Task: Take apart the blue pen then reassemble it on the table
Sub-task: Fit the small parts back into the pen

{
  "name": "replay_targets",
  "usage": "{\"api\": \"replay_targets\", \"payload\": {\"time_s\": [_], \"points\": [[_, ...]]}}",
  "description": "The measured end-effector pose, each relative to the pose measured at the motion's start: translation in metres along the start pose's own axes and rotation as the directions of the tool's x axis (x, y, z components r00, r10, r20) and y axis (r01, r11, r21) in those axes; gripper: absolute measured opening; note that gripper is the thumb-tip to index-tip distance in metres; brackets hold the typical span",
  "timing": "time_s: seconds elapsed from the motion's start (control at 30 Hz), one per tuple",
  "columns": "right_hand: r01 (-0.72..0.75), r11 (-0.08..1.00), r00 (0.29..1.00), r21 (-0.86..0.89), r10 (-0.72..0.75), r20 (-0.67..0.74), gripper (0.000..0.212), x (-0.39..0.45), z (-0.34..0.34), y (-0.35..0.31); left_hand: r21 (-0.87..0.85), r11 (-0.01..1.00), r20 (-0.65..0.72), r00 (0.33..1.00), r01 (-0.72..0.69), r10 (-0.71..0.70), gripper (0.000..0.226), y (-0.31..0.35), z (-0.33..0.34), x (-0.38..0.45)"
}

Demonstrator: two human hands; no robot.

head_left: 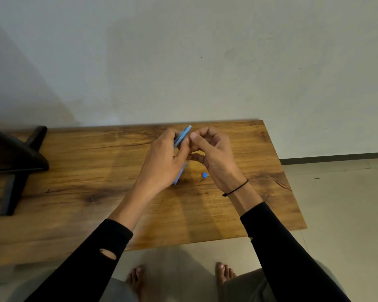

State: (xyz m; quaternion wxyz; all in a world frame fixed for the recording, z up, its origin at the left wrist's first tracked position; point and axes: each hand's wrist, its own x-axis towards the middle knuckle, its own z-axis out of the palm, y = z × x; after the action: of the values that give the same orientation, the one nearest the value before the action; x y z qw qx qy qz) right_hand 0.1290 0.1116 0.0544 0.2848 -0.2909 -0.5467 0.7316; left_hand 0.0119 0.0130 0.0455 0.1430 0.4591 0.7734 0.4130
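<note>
My left hand point(164, 158) grips the blue pen barrel point(183, 135), which slants up to the right above the wooden table point(74, 171). My right hand point(212, 153) is pinched shut right beside the barrel's upper end; what its fingertips hold is hidden. A pale blue pen piece point(179, 174) lies on the table under my left hand, partly covered by it. A small blue cap piece point(204, 175) rests on the table just below my right hand.
A black stand with legs point(15, 162) sits on the table's left side. The wall runs close behind the table's far edge. The table's right edge drops to a tiled floor point(336, 203). My bare feet point(179, 277) are under the near edge.
</note>
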Motion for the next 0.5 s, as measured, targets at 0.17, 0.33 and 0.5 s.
{"api": "replay_targets", "payload": {"time_s": [0.17,0.33,0.5], "points": [[0.041,0.995,0.996,-0.096,-0.048,-0.073,0.008,0.001,-0.001,0.003,-0.005,1.0,-0.006,1.0,-0.03,0.03,0.022,-0.003,0.001,0.001],[0.065,0.989,0.991,0.135,-0.049,-0.125,0.013,0.0,-0.005,-0.006,-0.065,0.997,0.006,0.999,-0.035,0.036,0.031,-0.006,0.002,-0.004],[0.121,0.973,0.99,0.196,-0.103,-0.098,0.007,-0.002,-0.002,-0.011,-0.024,0.997,0.024,0.997,-0.075,0.076,0.039,-0.004,0.001,-0.007]]}}
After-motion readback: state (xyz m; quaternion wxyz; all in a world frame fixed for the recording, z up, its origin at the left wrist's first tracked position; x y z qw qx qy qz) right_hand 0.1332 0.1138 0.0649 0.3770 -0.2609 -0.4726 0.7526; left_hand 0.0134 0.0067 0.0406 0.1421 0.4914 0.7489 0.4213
